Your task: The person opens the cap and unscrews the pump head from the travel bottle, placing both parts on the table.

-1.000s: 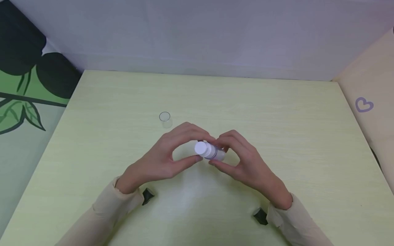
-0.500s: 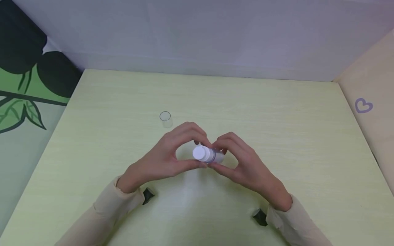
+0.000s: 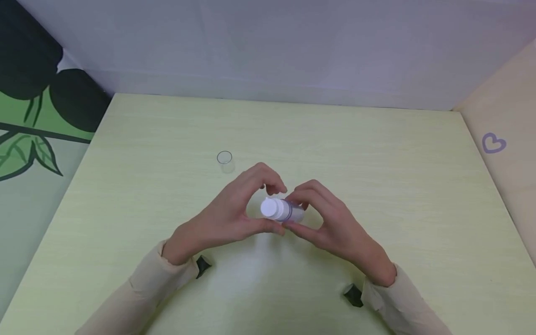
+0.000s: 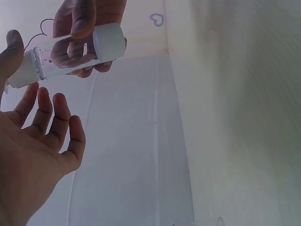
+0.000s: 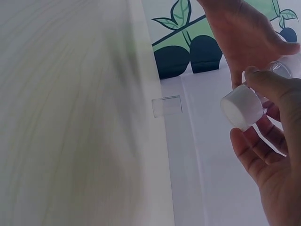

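Observation:
A small bottle [image 3: 282, 210] with a clear body, a white cap [image 3: 269, 207] and a white base [image 4: 110, 41] is held above the table, tilted with its cap to the left. My right hand [image 3: 331, 218] pinches the bottle toward its base, between thumb and fingers. Around the cap end, my left hand [image 3: 230, 209] forms a loose arch. Its fingers stand apart from the cap in the left wrist view, while its thumb lies close beside it; whether the thumb touches, I cannot tell. Beyond the left hand, a clear open-rimmed cup or overcap [image 3: 225, 162] stands on the table.
The pale wooden table [image 3: 356, 149] ends at a greyish-white wall [image 3: 268, 51] at the back. A panel with green and dark painted shapes [image 3: 37, 111] is on the left. A side panel with a purple heart [image 3: 494, 143] stands on the right.
The left hand's fingers have lifted away from the cap, where they gripped a second ago. The bottle has shifted slightly left in the right hand. The clear cup has not moved.

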